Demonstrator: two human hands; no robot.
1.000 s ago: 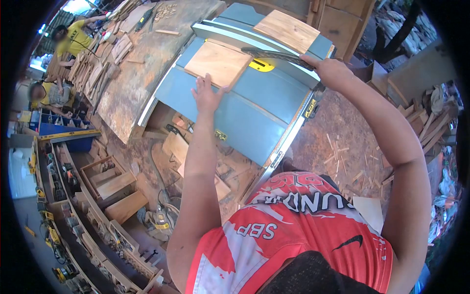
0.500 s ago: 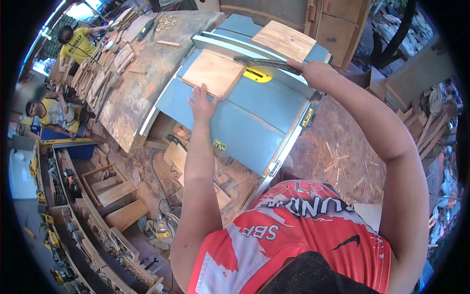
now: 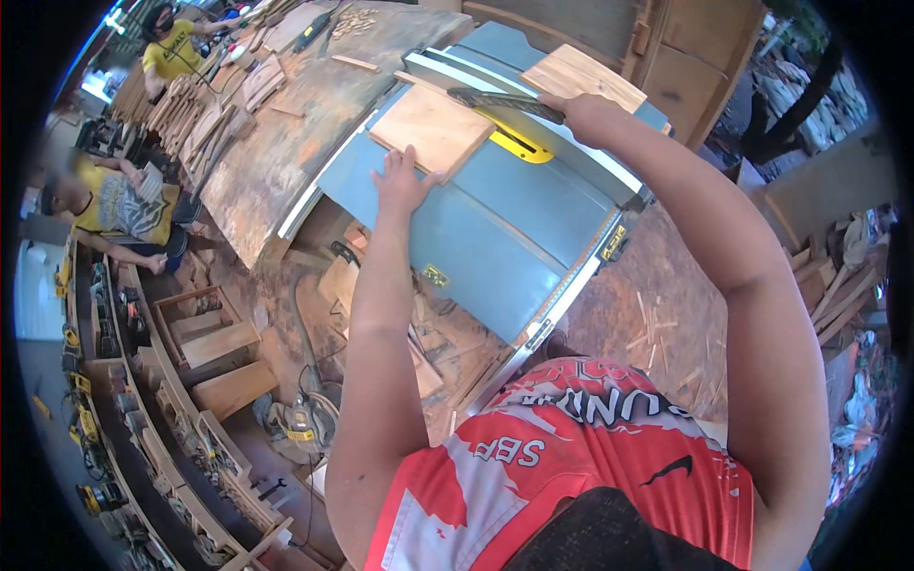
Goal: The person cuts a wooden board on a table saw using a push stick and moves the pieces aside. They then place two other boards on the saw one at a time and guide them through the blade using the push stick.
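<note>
A square light-wood board (image 3: pixel 433 130) lies flat on the blue table saw (image 3: pixel 519 243), along the fence (image 3: pixel 583 143). My left hand (image 3: pixel 402 186) has its fingers spread and touches the near edge of the board. In my right hand (image 3: pixel 583 116) is a dark push stick (image 3: pixel 505 103), its far end over the board's right corner by the fence. The yellow throat plate (image 3: pixel 520 143) shows just right of the board. A second wooden board (image 3: pixel 586 76) rests on the saw beyond the fence.
Left of the saw stands a dusty workbench (image 3: pixel 271 157) with wood pieces and tools. Two people in yellow shirts, one at the back (image 3: pixel 173 52) and one seated (image 3: pixel 124 202), are at the far left. Shelves of power tools (image 3: pixel 157 419) curve below them. Offcuts (image 3: pixel 657 333) litter the floor.
The whole view has shifted slightly. My hands, the board and the push stick keep nearly the same places on the saw. At left, the seated person has leaned and reached an arm downward.
</note>
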